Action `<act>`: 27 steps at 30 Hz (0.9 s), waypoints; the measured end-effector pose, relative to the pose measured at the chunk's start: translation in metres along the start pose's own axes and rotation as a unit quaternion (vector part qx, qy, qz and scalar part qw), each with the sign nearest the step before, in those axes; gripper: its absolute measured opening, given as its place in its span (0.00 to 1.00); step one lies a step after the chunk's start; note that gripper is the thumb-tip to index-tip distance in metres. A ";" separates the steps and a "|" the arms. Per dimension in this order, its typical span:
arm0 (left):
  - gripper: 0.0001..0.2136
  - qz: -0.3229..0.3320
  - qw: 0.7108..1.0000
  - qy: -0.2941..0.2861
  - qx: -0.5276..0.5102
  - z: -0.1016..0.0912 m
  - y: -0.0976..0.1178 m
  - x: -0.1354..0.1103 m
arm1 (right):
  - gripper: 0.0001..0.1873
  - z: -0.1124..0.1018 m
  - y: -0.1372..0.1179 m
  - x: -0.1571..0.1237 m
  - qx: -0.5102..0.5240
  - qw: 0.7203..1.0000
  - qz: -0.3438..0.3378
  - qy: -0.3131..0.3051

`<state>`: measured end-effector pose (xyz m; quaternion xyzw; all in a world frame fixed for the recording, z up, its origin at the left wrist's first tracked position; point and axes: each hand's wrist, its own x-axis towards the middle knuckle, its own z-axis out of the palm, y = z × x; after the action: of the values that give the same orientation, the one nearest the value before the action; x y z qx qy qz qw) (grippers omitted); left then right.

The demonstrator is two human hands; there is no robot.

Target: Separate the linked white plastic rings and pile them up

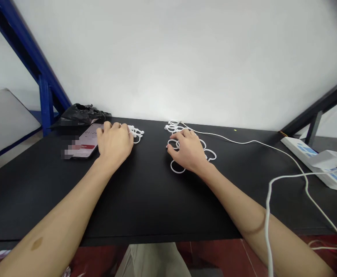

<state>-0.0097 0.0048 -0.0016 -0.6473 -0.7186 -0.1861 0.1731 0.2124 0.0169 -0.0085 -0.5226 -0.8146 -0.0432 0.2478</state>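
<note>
My left hand [114,141] rests palm down on the black tabletop, its fingers curled under and the fingertips out of sight. Right beside its thumb side lies a small heap of white rings [138,132], partly covered by the hand. My right hand [188,150] is over a looser spread of white rings, with thumb and fingers apart. One thin white ring [172,169] shows in front of that hand, another ring [211,154] to its right, and several more rings [172,127] behind it. What lies under the right palm is hidden.
A phone [88,141] with a lit screen lies left of my left hand, before a black plastic bag [80,114]. A white cable [240,141] runs across the right side and over my right forearm. White-and-blue boxes [309,156] stand at right. Blue frame bars [45,100] rise at left.
</note>
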 end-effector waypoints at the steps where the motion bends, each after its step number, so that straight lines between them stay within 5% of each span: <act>1: 0.14 -0.002 1.000 -0.016 0.011 0.000 -0.001 -0.001 | 0.15 0.000 -0.001 -0.001 -0.007 1.000 0.002 -0.020; 5: 0.16 -0.011 0.999 -0.035 0.018 0.000 0.001 -0.003 | 0.12 0.002 -0.005 -0.004 -0.018 0.996 0.003 -0.085; 10: 0.17 0.016 1.000 0.017 0.003 -0.001 0.006 -0.002 | 0.10 0.006 -0.006 -0.004 -0.021 0.998 -0.014 -0.057; 13: 0.16 0.116 0.989 0.009 -0.089 0.002 0.012 -0.003 | 0.09 0.004 -0.008 -0.004 0.023 0.999 -0.021 -0.003; 18: 0.19 0.264 0.931 -0.044 -0.250 0.010 0.020 -0.006 | 0.06 0.002 -0.012 -0.002 0.194 0.978 -0.068 0.034; 27: 0.16 0.255 0.922 0.006 -0.290 0.010 0.015 -0.002 | 0.08 0.001 -0.006 0.001 0.278 0.957 -0.074 0.033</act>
<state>0.0056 0.0095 -0.0105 -0.8295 -0.4428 -0.3397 0.0240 0.2059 0.0157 -0.0077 -0.3693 -0.8223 0.1499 0.4061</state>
